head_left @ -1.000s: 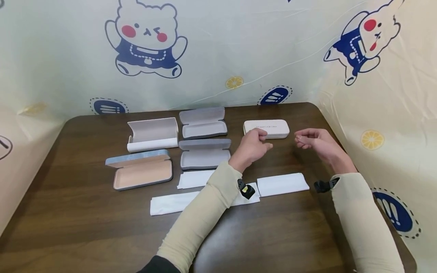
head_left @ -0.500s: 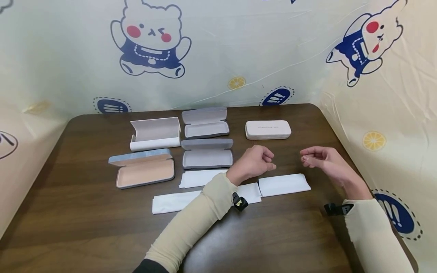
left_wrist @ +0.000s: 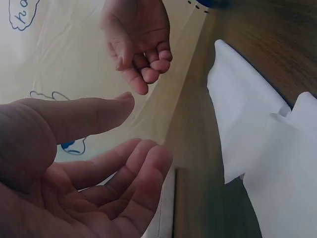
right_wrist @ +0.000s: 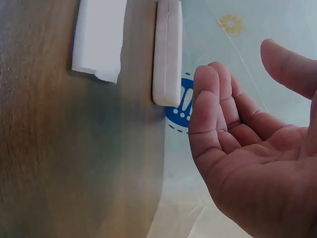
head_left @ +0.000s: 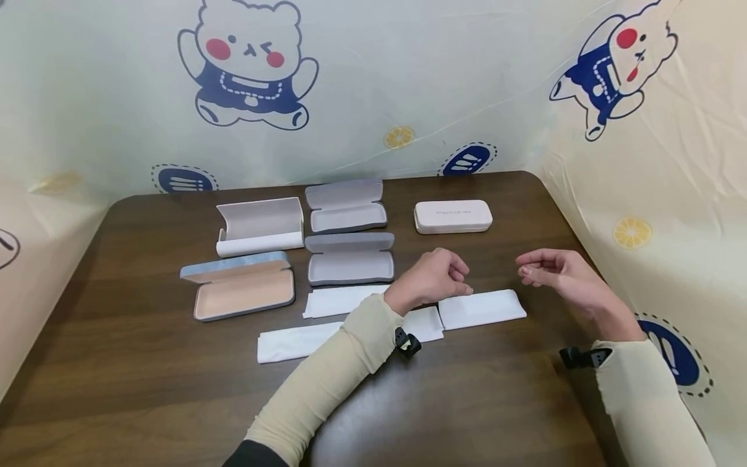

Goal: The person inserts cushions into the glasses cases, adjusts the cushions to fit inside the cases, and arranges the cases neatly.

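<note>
In the head view my left hand [head_left: 430,279] hovers above the folded white cloths, fingers loosely bent and holding nothing. Across from it, my right hand [head_left: 563,275] hangs over the table's right side, also holding nothing; its wrist view shows relaxed fingers [right_wrist: 204,119] with the thumb apart. Nearest to both hands lies a folded white cloth [head_left: 483,309]. Behind them a closed white glasses case [head_left: 453,216] rests on the table. Left of my left hand, an open grey glasses case [head_left: 351,266] stands beside a second white cloth [head_left: 335,300], partly hidden by my left arm.
Further left are an open white case [head_left: 260,227], an open blue case with a peach lining [head_left: 245,294] and another open grey case [head_left: 348,216]. A long white cloth [head_left: 297,342] passes under my left arm. Printed sheeting [head_left: 362,78] walls the table's back and sides.
Both hands have drawn back from the closed white glasses case toward the near side. Over the last half second they have barely moved. The cases and cloths lie as before.
</note>
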`<action>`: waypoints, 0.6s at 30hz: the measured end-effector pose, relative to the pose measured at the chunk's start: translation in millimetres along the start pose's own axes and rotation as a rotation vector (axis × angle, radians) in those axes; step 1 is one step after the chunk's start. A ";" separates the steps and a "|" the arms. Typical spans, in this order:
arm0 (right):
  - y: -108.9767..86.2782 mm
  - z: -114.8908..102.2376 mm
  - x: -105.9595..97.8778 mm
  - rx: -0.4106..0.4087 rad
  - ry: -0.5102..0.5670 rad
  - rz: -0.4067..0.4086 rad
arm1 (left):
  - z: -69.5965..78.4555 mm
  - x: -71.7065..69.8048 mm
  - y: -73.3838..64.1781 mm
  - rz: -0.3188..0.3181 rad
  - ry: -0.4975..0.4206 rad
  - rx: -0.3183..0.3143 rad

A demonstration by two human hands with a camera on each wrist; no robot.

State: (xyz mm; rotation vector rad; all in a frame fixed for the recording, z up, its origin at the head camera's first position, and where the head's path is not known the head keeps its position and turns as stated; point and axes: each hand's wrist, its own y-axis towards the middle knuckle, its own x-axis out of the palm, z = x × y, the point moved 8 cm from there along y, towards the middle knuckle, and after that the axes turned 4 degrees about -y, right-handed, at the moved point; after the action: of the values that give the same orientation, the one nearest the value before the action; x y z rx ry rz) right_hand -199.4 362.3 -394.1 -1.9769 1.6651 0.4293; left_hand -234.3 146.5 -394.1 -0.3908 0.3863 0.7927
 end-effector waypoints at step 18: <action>7.7 23.5 30.6 -0.019 -0.303 -0.041 | -27.5 17.4 5.3 -0.029 0.453 -0.079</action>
State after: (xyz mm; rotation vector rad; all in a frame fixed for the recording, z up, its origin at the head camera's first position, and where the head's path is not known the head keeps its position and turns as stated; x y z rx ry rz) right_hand -198.9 350.0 -431.5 -1.8488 1.4332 0.6931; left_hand -232.2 147.4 -427.0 -0.6521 0.7714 0.6889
